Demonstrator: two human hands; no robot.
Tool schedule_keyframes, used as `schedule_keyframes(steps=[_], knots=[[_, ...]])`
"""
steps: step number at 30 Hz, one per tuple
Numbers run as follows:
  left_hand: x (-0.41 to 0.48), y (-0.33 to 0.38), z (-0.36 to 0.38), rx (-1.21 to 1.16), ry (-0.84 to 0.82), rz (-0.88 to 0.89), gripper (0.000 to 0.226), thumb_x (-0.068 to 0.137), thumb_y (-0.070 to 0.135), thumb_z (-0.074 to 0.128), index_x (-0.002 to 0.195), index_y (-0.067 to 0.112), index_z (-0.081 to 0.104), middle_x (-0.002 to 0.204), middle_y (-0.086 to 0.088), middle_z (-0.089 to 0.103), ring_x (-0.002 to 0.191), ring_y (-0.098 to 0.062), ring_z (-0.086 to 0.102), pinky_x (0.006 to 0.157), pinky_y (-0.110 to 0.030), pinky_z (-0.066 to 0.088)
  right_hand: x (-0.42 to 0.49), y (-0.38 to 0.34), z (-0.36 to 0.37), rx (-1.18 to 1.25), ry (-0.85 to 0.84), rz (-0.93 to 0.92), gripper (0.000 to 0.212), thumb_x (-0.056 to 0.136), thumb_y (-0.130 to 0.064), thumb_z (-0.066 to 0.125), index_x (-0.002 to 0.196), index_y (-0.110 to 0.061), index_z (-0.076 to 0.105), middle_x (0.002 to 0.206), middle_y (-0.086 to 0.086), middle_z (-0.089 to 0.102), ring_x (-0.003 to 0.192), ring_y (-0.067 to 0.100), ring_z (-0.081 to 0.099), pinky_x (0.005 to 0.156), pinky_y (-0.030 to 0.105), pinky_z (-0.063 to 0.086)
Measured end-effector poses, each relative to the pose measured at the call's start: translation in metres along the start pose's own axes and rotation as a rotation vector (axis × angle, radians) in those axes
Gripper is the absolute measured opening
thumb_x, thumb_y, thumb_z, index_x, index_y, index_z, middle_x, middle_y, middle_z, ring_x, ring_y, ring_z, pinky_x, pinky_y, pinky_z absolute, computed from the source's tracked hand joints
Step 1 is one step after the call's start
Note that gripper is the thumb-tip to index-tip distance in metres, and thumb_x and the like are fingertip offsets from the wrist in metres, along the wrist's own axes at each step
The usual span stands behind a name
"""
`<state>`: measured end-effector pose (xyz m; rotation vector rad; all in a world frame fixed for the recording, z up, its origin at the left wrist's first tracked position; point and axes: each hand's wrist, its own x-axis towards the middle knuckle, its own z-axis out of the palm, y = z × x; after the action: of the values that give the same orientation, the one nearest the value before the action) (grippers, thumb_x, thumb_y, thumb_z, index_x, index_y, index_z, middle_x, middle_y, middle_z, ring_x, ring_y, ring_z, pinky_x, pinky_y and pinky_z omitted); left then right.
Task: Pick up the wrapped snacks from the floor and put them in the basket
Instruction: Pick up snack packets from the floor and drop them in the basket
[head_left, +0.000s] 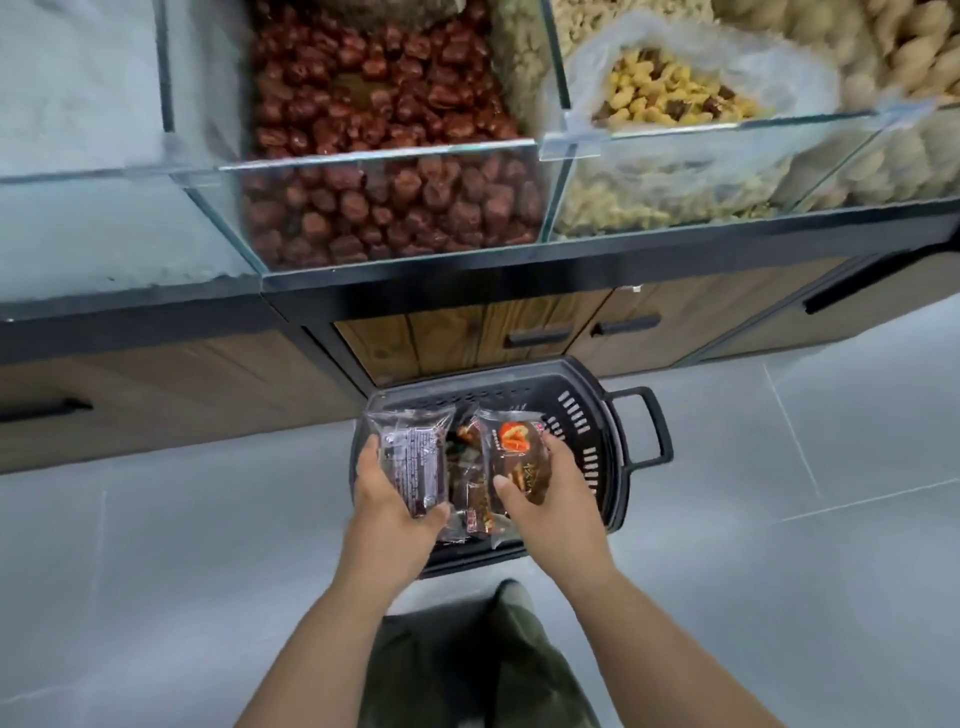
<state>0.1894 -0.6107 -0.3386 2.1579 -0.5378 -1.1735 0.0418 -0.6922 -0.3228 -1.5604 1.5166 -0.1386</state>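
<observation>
Beyond the olive trouser leg (467, 660), the left hand (387, 499) grips a label-side snack packet (413, 462) and the right hand (545, 493) an orange-printed packet (519, 457), both just over the black basket (618, 441); light, crinkly, probably slippery, they seem best clasped across the middle.

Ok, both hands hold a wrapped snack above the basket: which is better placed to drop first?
Right, probably. The right hand holds its orange-printed snack over the middle of the basket; the left hand holds its purple snack close to the left rim.
</observation>
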Motion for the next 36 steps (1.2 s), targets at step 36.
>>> schedule_keyframes(steps=[36], knots=[[0.021, 0.021, -0.030, 0.229, 0.216, 0.324, 0.041, 0.098, 0.026, 0.043, 0.139, 0.019, 0.043, 0.139, -0.001, 0.045, 0.132, -0.015, 0.035, 0.105, -0.021, 0.023, 0.018, -0.025, 0.033, -0.014, 0.106, -0.187, 0.052, 0.097, -0.033, 0.045, 0.144, -0.016, 0.033, 0.143, 0.003, 0.036, 0.134, 0.016, 0.031, 0.113, 0.033, 0.027]])
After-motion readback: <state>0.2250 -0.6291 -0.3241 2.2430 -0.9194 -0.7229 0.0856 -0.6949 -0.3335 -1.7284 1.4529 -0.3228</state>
